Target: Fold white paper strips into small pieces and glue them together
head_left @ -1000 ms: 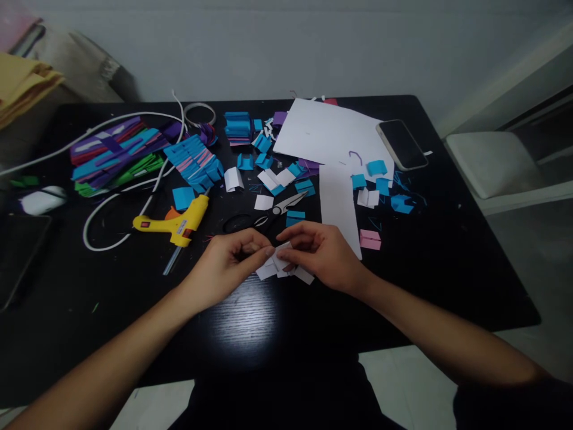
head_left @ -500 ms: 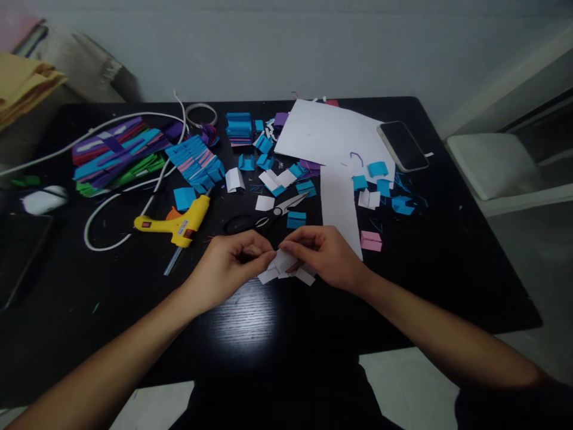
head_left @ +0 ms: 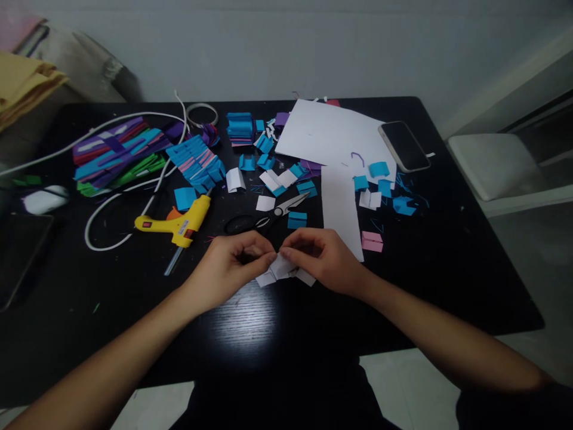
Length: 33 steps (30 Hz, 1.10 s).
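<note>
Between my fingertips is a small white paper piece (head_left: 282, 267), pinched from both sides near the front of the table. My left hand (head_left: 237, 260) grips its left edge with thumb and forefinger. On the other edge, my right hand (head_left: 320, 257) pinches it in the same way. More white paper pieces (head_left: 267, 279) lie below it, partly hidden by my fingers. Just beyond my hands rest scissors (head_left: 286, 207) with dark handles, their blades pointing right, and a folded blue paper piece (head_left: 297, 220).
A yellow glue gun (head_left: 179, 223) with a white cord (head_left: 89, 230) lies to the left. Folded blue paper pieces (head_left: 265, 161) are scattered behind the scissors. White sheets (head_left: 331, 128), a phone (head_left: 405, 146) and a folded pink piece (head_left: 372, 241) sit at the right.
My right hand has shifted its fingers slightly on the white paper piece. The piece's tilt has altered a little; both hands stay in nearly the same place.
</note>
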Each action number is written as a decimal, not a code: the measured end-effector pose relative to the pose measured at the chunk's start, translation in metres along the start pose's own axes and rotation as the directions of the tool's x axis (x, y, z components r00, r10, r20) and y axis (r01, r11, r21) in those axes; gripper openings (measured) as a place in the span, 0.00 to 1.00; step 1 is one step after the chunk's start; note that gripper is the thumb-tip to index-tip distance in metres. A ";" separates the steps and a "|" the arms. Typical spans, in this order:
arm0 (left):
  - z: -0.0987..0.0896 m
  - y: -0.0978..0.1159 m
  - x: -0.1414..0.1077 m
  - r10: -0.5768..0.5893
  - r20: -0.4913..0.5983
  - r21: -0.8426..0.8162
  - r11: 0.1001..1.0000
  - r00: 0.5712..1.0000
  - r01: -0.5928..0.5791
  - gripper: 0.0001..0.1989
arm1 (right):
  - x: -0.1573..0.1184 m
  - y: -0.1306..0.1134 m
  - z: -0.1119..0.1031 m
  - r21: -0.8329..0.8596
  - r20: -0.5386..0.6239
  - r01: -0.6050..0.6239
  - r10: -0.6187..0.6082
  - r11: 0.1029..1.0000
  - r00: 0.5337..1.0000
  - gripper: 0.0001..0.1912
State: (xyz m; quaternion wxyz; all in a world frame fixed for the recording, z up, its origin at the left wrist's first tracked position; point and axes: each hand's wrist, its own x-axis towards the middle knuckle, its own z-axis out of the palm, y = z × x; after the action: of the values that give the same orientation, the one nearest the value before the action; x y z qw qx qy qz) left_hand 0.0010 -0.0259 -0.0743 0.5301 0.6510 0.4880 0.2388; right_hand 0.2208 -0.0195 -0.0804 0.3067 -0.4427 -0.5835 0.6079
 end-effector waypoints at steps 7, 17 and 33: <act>0.002 0.002 0.001 0.007 0.018 0.012 1.000 1.000 -0.007 0.11 | -0.002 0.002 0.002 -0.018 -0.002 0.019 -0.019 1.000 1.000 0.07; 0.001 0.009 -0.004 0.100 0.119 0.051 0.993 0.988 -0.107 0.05 | -0.002 -0.009 -0.007 -0.088 0.140 -0.038 0.050 0.995 0.989 0.01; -0.003 0.003 0.000 -0.004 -0.025 -0.041 0.999 1.000 0.003 0.11 | 0.000 -0.004 -0.007 0.149 0.193 -0.192 0.162 0.970 0.968 0.12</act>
State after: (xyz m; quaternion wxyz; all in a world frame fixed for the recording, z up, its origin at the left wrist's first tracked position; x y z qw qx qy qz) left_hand -0.0006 -0.0239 -0.0706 0.5377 0.6362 0.4907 0.2558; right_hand 0.2263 -0.0162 -0.0760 0.2330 -0.4093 -0.5138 0.7171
